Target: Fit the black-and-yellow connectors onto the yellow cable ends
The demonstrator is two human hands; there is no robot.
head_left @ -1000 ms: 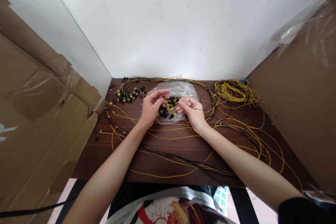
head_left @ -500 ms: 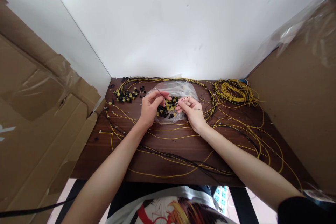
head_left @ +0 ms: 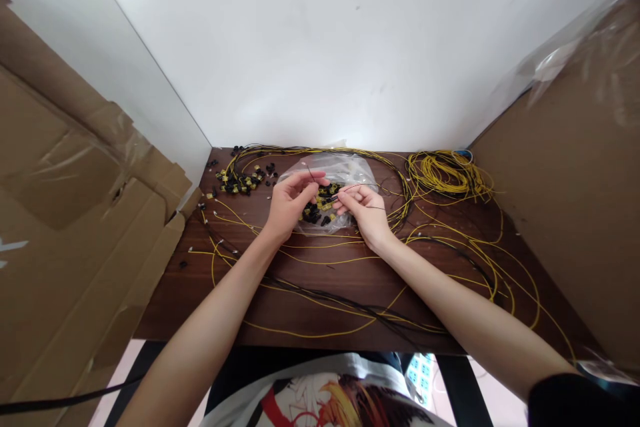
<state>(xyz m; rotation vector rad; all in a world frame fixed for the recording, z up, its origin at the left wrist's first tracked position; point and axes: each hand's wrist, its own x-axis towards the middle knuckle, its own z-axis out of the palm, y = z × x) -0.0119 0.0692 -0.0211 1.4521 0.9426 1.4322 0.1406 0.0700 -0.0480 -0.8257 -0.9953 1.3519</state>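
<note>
My left hand [head_left: 291,201] and my right hand [head_left: 364,211] are raised close together over a clear plastic bag [head_left: 345,172] that holds small black and yellow connectors [head_left: 320,208]. Each hand pinches a thin black wire [head_left: 371,207]; one end sticks up past my left fingertips, and the wire runs right from my right fingers. Whether a connector sits between the fingertips is too small to tell. Both hands hover just above the dark wooden table [head_left: 300,310].
A heap of loose black and yellow connectors [head_left: 241,180] lies at the back left. Long yellow and black wires [head_left: 350,310] loop over the table, with a coiled yellow bundle [head_left: 447,175] at the back right. Cardboard sheets [head_left: 75,213] stand on both sides, a white wall behind.
My left fingers have shifted slightly right and closed in toward my right fingers; the wire end above them has moved right. My arms have stayed in place.
</note>
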